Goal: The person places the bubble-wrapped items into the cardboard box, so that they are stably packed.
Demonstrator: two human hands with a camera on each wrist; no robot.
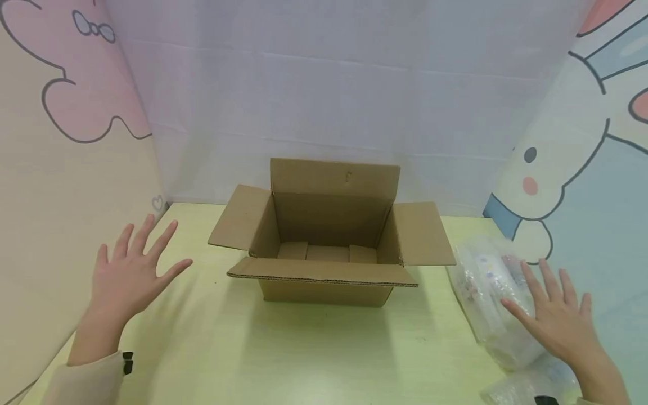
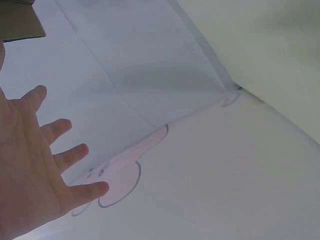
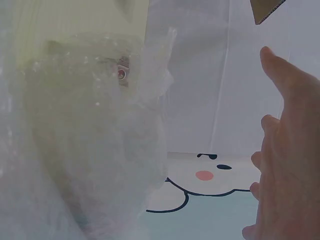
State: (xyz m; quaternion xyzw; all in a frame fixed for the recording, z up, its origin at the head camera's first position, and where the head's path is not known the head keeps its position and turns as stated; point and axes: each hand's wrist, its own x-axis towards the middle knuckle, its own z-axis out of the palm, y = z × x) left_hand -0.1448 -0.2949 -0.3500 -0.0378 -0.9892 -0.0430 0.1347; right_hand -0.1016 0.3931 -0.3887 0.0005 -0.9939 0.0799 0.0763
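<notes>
An opened cardboard box (image 1: pixel 324 292) stands in the middle of the table, its flaps folded outward and its inside bare in the head view. To its left my left hand (image 1: pixel 124 281) is held up with fingers spread, holding nothing. On the other side my right hand (image 1: pixel 562 320), fingers also spread, hovers over a bubble-wrapped bundle (image 1: pixel 493 287) at the table's right edge. In the right wrist view the bubble-wrapped bundle (image 3: pixel 100 130) fills the left half, apart from my right hand (image 3: pixel 290 150). Its contents are blurred by the wrap.
More bubble wrap (image 1: pixel 531 385) lies nearer me at the lower right. A white cloth wall (image 1: pixel 334 84) closes off the back of the yellow table (image 1: pixel 324 354). Side panels with cartoon drawings (image 1: pixel 582 169) flank the table, close beside both hands.
</notes>
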